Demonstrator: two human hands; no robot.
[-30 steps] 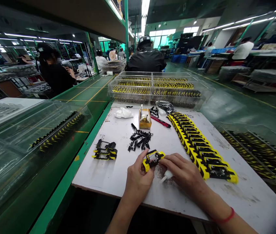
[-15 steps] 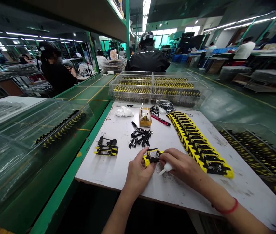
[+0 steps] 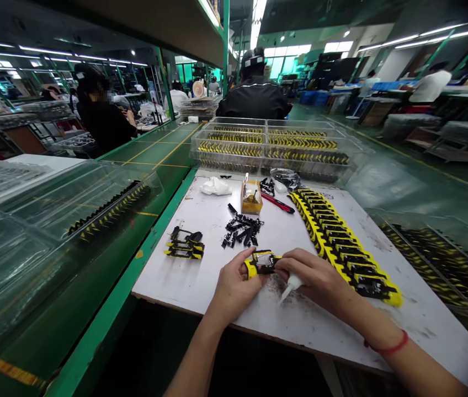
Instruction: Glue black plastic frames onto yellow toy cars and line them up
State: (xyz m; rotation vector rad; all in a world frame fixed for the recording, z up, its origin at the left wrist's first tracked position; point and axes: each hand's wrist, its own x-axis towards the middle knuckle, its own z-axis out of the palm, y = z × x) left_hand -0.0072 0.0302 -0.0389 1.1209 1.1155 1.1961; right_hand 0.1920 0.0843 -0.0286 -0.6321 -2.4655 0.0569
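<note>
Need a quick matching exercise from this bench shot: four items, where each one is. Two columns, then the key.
Items
1. White bottle
2. Red cutter
3. Loose black parts
4. Yellow-black frame

Places
A. In a heap on the board
B. Held in the left hand
C. Lying just right of the small box
D. Held in the right hand

Pairs: 1-D, 2-C, 3-A, 4-B
</note>
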